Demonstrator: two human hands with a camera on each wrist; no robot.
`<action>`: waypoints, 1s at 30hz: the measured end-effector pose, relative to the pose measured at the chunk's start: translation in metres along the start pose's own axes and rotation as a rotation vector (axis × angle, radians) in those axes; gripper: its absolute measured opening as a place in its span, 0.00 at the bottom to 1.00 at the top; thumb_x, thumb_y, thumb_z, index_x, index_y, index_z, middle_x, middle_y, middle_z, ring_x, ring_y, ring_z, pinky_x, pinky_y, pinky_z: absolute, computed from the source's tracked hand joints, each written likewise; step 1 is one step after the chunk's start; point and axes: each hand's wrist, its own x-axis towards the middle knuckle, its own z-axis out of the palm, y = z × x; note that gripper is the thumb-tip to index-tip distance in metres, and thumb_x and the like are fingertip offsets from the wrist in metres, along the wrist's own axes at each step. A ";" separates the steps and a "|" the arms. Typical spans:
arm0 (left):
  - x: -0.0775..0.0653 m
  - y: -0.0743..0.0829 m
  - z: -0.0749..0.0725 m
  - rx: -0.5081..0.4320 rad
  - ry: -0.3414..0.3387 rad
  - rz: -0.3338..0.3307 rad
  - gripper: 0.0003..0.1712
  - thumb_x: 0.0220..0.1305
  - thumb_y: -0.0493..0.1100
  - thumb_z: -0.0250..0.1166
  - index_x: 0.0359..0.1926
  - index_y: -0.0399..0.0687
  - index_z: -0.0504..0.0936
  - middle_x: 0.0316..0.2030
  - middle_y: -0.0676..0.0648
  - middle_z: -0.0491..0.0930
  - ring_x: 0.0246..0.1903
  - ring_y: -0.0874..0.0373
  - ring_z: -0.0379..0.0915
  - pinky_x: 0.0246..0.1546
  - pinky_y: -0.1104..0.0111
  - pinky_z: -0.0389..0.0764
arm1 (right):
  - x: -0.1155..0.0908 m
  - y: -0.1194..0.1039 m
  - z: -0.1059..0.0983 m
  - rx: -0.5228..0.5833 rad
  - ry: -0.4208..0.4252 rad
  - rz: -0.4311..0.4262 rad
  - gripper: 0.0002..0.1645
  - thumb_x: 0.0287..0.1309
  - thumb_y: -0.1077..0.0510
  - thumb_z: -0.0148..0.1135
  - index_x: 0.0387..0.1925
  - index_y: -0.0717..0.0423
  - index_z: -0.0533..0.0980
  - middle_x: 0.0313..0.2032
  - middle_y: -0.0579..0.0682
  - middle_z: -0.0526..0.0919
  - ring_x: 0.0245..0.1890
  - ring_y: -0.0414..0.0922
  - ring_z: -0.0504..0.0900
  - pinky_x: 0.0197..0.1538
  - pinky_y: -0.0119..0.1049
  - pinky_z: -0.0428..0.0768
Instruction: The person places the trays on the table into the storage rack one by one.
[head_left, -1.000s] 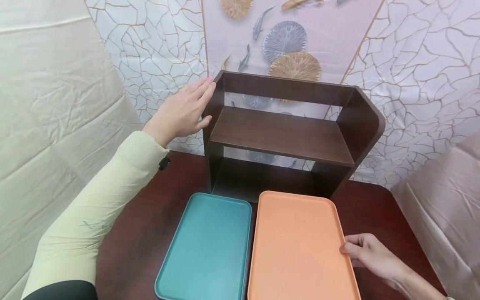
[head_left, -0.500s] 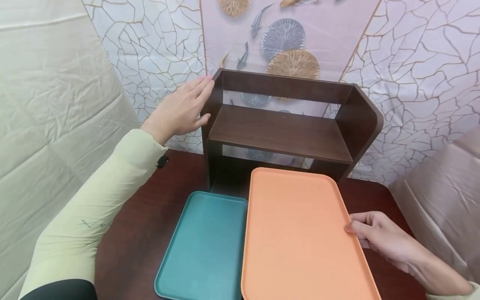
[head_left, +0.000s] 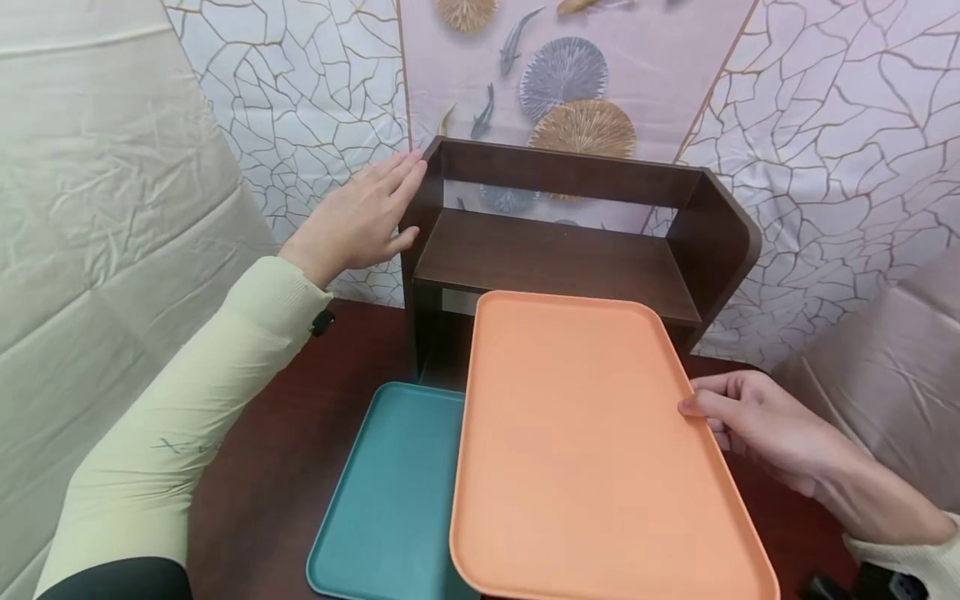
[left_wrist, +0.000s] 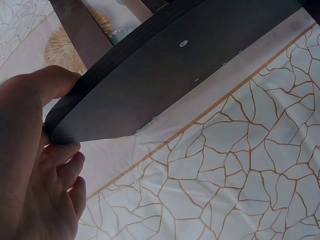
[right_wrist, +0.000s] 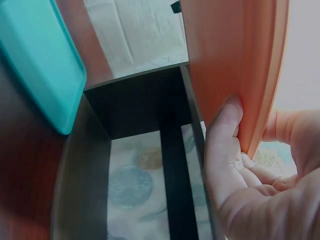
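Note:
An orange tray (head_left: 600, 450) is raised and tilted in front of the shelf, its far end overlapping the shelf's middle board in the head view. My right hand (head_left: 772, 433) pinches its right rim, thumb on top and fingers underneath. The right wrist view shows the tray's underside (right_wrist: 220, 55) beside the lower compartment. My left hand (head_left: 356, 218) rests against the left side of the dark brown shelf (head_left: 555, 250), fingers straight and together. In the left wrist view its thumb (left_wrist: 57, 82) touches the front edge of the side panel (left_wrist: 145, 80). A teal tray (head_left: 390, 492) lies on the table, partly hidden by the orange one.
The dark red table (head_left: 262, 467) carries the two-level shelf. Behind it hangs a patterned cloth (head_left: 825, 183) with fish and round motifs. Plain pale cloth (head_left: 112, 208) hangs at the left and another beige cloth (head_left: 892, 375) at the right.
My right hand has lifted the orange tray up and forward from beside the teal tray, and it now covers more of the lower compartment. The left hand has stayed at the shelf's side.

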 end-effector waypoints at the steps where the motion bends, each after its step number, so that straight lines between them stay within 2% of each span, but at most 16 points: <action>1: 0.000 0.000 0.000 0.000 0.001 0.001 0.46 0.79 0.50 0.54 0.83 0.30 0.45 0.84 0.34 0.47 0.85 0.40 0.42 0.85 0.46 0.51 | 0.003 -0.004 0.001 -0.011 0.027 0.001 0.18 0.77 0.66 0.48 0.43 0.56 0.85 0.36 0.48 0.92 0.34 0.41 0.91 0.40 0.41 0.92; 7: -0.001 -0.001 0.000 -0.003 -0.006 -0.004 0.46 0.79 0.51 0.53 0.83 0.30 0.45 0.84 0.34 0.46 0.85 0.39 0.43 0.85 0.46 0.51 | 0.026 -0.028 0.007 -0.035 0.136 0.011 0.16 0.76 0.66 0.51 0.38 0.57 0.84 0.31 0.47 0.90 0.31 0.39 0.88 0.36 0.37 0.91; 16: -0.001 -0.003 0.001 -0.003 0.019 0.011 0.45 0.79 0.50 0.54 0.82 0.29 0.47 0.84 0.33 0.48 0.84 0.39 0.45 0.84 0.45 0.53 | 0.067 -0.061 0.012 -0.058 0.231 0.009 0.16 0.75 0.64 0.52 0.35 0.57 0.84 0.30 0.45 0.90 0.32 0.38 0.90 0.39 0.36 0.91; 19: -0.001 -0.004 0.002 -0.009 0.026 0.018 0.45 0.78 0.50 0.54 0.82 0.29 0.47 0.84 0.32 0.48 0.84 0.38 0.45 0.84 0.45 0.53 | 0.082 -0.067 0.010 -0.072 0.252 0.024 0.14 0.74 0.63 0.52 0.46 0.65 0.82 0.31 0.43 0.91 0.34 0.36 0.90 0.42 0.35 0.92; 23: 0.000 -0.004 0.004 -0.006 0.029 0.018 0.45 0.78 0.50 0.55 0.82 0.29 0.48 0.84 0.33 0.48 0.84 0.38 0.45 0.84 0.45 0.53 | 0.101 -0.075 0.006 -0.093 0.268 0.042 0.23 0.74 0.62 0.52 0.61 0.77 0.71 0.32 0.40 0.90 0.36 0.34 0.90 0.44 0.32 0.91; 30: 0.000 -0.004 0.004 -0.007 0.027 0.011 0.46 0.78 0.50 0.55 0.82 0.29 0.48 0.84 0.33 0.49 0.84 0.38 0.45 0.84 0.45 0.53 | 0.128 -0.089 -0.001 -0.103 0.283 0.039 0.22 0.74 0.61 0.53 0.59 0.75 0.75 0.30 0.40 0.90 0.34 0.33 0.89 0.44 0.30 0.91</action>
